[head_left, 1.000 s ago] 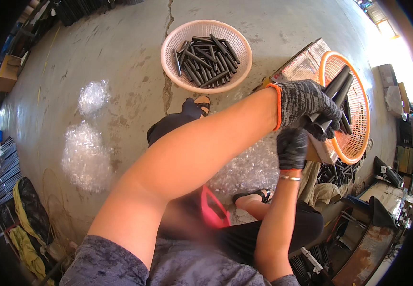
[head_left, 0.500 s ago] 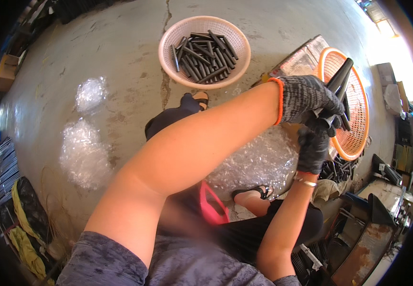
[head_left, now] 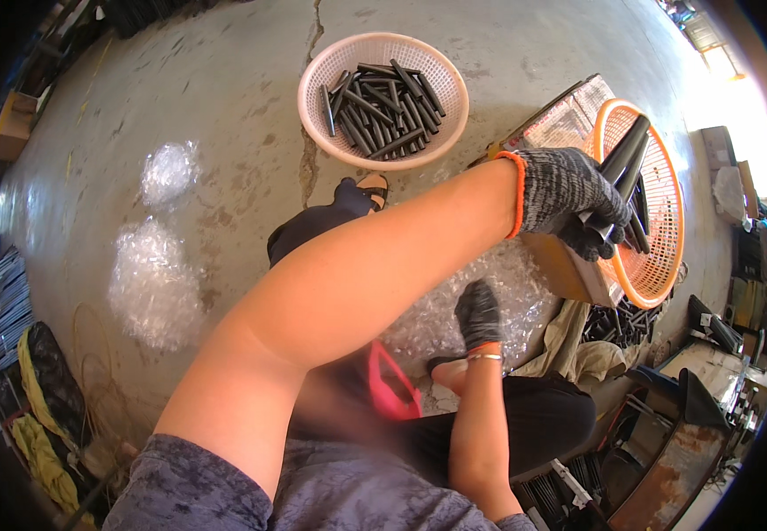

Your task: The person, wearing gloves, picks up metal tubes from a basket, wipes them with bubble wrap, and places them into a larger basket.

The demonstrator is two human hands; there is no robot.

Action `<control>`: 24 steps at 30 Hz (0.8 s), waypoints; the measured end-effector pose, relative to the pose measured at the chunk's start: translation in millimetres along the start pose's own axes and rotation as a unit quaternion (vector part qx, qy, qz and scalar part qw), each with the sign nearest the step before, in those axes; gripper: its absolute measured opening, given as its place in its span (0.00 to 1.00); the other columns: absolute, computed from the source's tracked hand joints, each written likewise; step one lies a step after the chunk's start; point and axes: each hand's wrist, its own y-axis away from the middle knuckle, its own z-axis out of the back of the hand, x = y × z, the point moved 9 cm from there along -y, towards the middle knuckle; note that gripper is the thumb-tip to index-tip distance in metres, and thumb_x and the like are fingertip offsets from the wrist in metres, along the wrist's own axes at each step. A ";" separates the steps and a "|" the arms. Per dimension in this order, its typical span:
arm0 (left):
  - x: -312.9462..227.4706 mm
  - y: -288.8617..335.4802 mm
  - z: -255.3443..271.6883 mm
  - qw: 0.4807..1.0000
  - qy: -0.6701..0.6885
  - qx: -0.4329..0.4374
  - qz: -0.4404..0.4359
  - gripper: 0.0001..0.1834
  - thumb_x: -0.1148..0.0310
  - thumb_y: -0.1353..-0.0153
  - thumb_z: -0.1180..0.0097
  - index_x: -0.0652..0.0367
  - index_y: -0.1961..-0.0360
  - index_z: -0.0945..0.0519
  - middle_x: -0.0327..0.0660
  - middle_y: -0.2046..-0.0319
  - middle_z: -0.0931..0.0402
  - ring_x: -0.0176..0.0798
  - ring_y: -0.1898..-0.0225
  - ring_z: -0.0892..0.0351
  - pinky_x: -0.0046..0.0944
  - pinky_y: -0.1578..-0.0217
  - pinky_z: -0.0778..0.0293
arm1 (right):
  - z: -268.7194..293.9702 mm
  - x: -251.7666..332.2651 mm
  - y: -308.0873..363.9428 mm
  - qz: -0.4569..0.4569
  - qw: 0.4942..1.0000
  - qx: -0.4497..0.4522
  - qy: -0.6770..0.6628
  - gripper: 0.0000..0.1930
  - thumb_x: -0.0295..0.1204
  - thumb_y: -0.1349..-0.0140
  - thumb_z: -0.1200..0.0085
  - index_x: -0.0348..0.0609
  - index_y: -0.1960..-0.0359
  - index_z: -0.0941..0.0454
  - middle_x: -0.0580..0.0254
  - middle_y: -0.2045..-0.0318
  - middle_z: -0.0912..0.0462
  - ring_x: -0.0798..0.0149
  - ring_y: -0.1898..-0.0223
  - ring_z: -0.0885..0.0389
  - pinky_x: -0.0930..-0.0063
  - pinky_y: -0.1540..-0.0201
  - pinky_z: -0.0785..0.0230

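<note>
My left hand (head_left: 569, 190), in a grey and black glove with an orange cuff, is closed around black tubes (head_left: 624, 159) at the near side of a tilted orange basket (head_left: 674, 199). The tubes slant up across the basket's opening, and more dark ones lie behind them. My right hand (head_left: 478, 314), also gloved, is over the pile of small clear plastic pieces (head_left: 432, 305) on the floor. Its fingers point away from me and are partly hidden, so I cannot make out their grip.
A pale pink basket (head_left: 306, 111) of black tubes stands ahead. The orange basket leans by a cardboard box (head_left: 569, 270). Two clear plastic heaps (head_left: 153, 283) lie at the left. Black pieces (head_left: 618, 323) rest on cloth (head_left: 569, 350) at the right, near rusty metal equipment (head_left: 680, 469).
My right hand has left the tubes beside my left hand and moved down and left to the clear plastic pile. The left hand stays closed on the tubes, almost in place.
</note>
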 end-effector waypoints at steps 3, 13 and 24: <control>-7.0 -0.1 0.5 1.000 -0.011 -0.004 -0.020 0.11 0.72 0.49 0.40 0.71 0.70 0.25 0.50 0.74 0.23 0.42 0.75 0.21 0.39 0.70 0.20 | 66.3 -61.8 13.3 -0.188 0.930 -0.150 0.276 0.08 0.36 0.39 0.51 0.46 0.65 0.27 0.67 0.75 0.25 0.68 0.81 0.27 0.74 0.81 0.36; -0.2 -6.0 -15.3 0.993 -0.060 0.084 -0.052 0.11 0.72 0.49 0.42 0.68 0.66 0.24 0.44 0.70 0.23 0.39 0.67 0.22 0.37 0.68 0.21 | -89.4 278.4 9.3 0.259 0.952 -0.148 0.071 0.15 0.45 0.39 0.52 0.48 0.59 0.29 0.70 0.72 0.25 0.76 0.77 0.32 0.83 0.78 0.41; -2.1 0.3 -0.5 1.000 0.011 0.025 -0.014 0.15 0.73 0.52 0.39 0.71 0.66 0.26 0.50 0.72 0.23 0.43 0.74 0.21 0.39 0.71 0.20 | -43.7 108.1 -36.5 0.287 0.573 -0.084 0.763 0.08 0.34 0.40 0.54 0.45 0.68 0.26 0.59 0.73 0.22 0.57 0.69 0.24 0.66 0.68 0.33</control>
